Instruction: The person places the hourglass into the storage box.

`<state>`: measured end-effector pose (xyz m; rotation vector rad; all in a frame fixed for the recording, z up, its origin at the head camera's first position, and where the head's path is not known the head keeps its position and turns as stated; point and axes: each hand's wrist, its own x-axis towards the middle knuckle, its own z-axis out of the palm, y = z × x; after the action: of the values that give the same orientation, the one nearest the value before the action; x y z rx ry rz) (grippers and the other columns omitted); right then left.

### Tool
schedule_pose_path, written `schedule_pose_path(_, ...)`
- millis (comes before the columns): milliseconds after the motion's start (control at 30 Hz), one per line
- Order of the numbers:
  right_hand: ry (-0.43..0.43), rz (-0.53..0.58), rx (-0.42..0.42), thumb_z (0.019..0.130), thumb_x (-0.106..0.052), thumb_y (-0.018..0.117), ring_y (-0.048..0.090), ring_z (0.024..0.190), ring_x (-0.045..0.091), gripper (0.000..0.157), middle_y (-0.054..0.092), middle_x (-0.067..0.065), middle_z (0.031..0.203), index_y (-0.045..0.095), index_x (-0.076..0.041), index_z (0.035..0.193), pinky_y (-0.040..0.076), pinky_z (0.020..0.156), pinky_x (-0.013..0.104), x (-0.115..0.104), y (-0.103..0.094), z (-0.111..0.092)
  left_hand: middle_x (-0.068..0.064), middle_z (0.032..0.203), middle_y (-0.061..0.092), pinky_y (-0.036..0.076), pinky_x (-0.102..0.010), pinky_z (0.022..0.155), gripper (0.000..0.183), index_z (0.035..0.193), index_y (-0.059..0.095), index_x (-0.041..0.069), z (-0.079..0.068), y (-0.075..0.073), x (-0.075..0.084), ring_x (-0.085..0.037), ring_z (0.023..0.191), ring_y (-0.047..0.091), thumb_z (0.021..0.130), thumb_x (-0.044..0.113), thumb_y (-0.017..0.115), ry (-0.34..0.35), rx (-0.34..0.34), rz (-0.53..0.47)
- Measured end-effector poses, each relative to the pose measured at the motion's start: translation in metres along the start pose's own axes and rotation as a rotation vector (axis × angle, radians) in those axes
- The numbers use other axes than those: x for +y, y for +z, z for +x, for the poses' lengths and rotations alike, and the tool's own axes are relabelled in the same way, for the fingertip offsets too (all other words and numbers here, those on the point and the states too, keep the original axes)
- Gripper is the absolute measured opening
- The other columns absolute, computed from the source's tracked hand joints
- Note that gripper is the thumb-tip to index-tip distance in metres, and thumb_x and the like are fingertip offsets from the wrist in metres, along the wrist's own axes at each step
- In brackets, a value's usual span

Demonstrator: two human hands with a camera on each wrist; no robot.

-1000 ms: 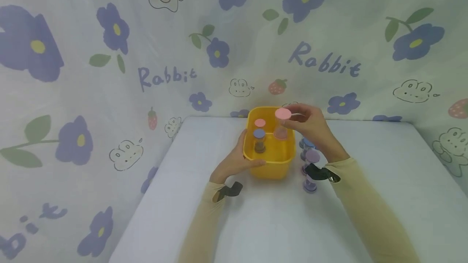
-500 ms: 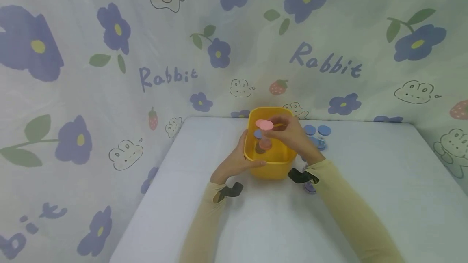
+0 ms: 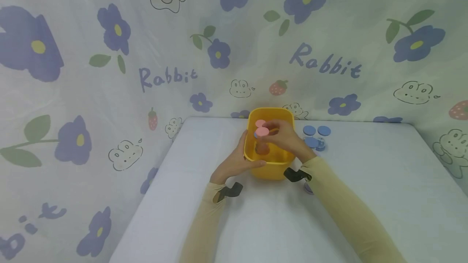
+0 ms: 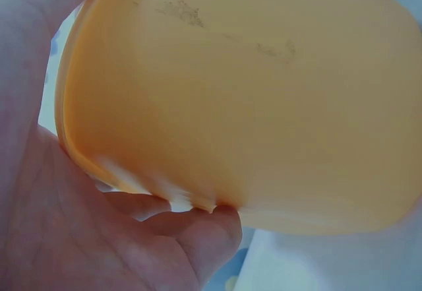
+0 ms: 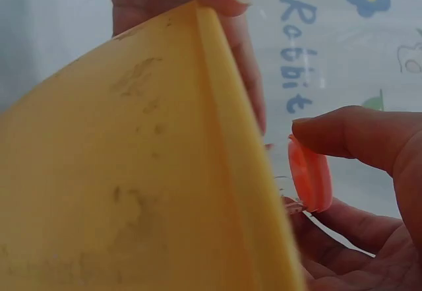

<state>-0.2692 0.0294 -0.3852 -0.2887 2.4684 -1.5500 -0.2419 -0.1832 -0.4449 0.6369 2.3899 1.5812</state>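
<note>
My left hand point(image 3: 235, 162) grips the yellow plastic box point(image 3: 269, 172) at its left side, thumb over the near rim. In the left wrist view its curled fingers point(image 4: 204, 235) press the wall. My right hand point(image 3: 286, 136) pinches a pink-capped sand timer point(image 3: 262, 132) by its top, holding it upright inside the box at the left. The right wrist view shows the thumb and fingers around the pink cap point(image 5: 315, 177); its lower part is hidden behind the box wall. Another pink-topped timer point(image 3: 260, 123) stands behind it, and a blue-topped timer point(image 3: 255, 134) is mostly covered.
Several blue-topped timers point(image 3: 323, 130) stand on the white table point(image 3: 373, 165) right of the box. A purple-based timer point(image 3: 308, 188) is largely hidden by my right wrist. Behind the table hangs a flower-printed cloth point(image 3: 234, 23).
My right hand has carried the pink-capped sand timer leftward and down into the box, uncovering the blue tops on the table. The left hand keeps its hold on the box.
</note>
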Motion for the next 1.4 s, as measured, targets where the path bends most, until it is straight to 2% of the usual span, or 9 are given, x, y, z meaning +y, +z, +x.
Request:
schedule_pose_path(200, 0.037, -0.091, -0.02, 0.088, -0.028, 0.081, 0.059, 0.115, 0.029, 0.047, 0.067, 0.009, 0.124, 0.066, -0.01, 0.128, 0.052, 0.11, 0.048, -0.003, 0.006, 0.002, 0.009, 0.164, 0.028, 0.033, -0.058, 0.125, 0.121, 0.165, 0.001, 0.026, 0.001, 0.0, -0.001, -0.022, 0.149, 0.038, 0.081, 0.042, 0.087, 0.003, -0.006, 0.023)
schedule_pose_path(267, 0.028, -0.113, -0.028, 0.088, -0.026, 0.081, 0.059, 0.113, 0.028, 0.041, 0.068, 0.009, 0.12, 0.069, -0.01, 0.124, 0.052, 0.108, 0.047, -0.003, 0.008, 0.003, 0.005, 0.165, 0.027, 0.034, -0.058, 0.125, 0.122, 0.165, 0.001, 0.026, 0.001, 0.0, -0.001, -0.02, 0.148, 0.039, 0.081, 0.043, 0.087, 0.003, -0.006, 0.029)
schedule_pose_path(433, -0.003, -0.148, -0.061, 0.089, -0.02, 0.079, 0.061, 0.105, 0.025, 0.029, 0.071, 0.007, 0.113, 0.073, -0.011, 0.116, 0.057, 0.098, 0.039, -0.001, 0.015, 0.003, 0.001, 0.167, 0.027, 0.032, -0.059, 0.125, 0.122, 0.165, 0.0, 0.025, 0.001, 0.0, -0.001, -0.022, 0.147, 0.04, 0.081, 0.043, 0.087, 0.013, -0.004, 0.025)
schedule_pose_path(600, 0.009, -0.151, -0.083, 0.088, -0.016, 0.081, 0.063, 0.099, 0.025, 0.027, 0.073, 0.006, 0.11, 0.074, -0.01, 0.113, 0.058, 0.09, 0.035, -0.003, 0.018, 0.002, 0.008, 0.166, 0.026, 0.032, -0.058, 0.126, 0.122, 0.165, 0.001, 0.027, 0.001, 0.0, -0.001, -0.019, 0.148, 0.039, 0.081, 0.043, 0.087, 0.017, -0.002, 0.033)
schedule_pose_path(867, 0.048, -0.197, -0.091, 0.085, -0.017, 0.085, 0.062, 0.103, 0.025, 0.032, 0.073, 0.006, 0.111, 0.073, -0.008, 0.113, 0.056, 0.103, 0.042, 0.004, 0.023, 0.004, 0.01, 0.165, 0.026, 0.033, -0.059, 0.125, 0.117, 0.165, 0.002, 0.027, 0.001, 0.001, 0.001, -0.02, 0.148, 0.04, 0.084, 0.031, 0.086, 0.028, -0.003, 0.016)
schedule_pose_path(1200, 0.06, -0.215, -0.095, 0.083, -0.018, 0.087, 0.063, 0.101, 0.025, 0.034, 0.074, 0.006, 0.108, 0.073, -0.008, 0.112, 0.056, 0.103, 0.042, 0.007, 0.025, 0.006, 0.009, 0.165, 0.025, 0.033, -0.061, 0.124, 0.116, 0.165, 0.002, 0.026, 0.001, 0.002, 0.003, -0.023, 0.148, 0.039, 0.084, 0.027, 0.085, 0.013, -0.003, 0.008)
schedule_pose_path(1400, 0.059, -0.229, -0.107, 0.083, -0.017, 0.087, 0.063, 0.102, 0.025, 0.034, 0.075, 0.005, 0.107, 0.074, -0.009, 0.112, 0.056, 0.103, 0.042, 0.007, 0.026, 0.006, 0.009, 0.165, 0.024, 0.031, -0.061, 0.125, 0.114, 0.165, 0.003, 0.024, 0.001, 0.002, 0.002, -0.023, 0.149, 0.037, 0.085, 0.023, 0.084, 0.032, -0.006, -0.005)
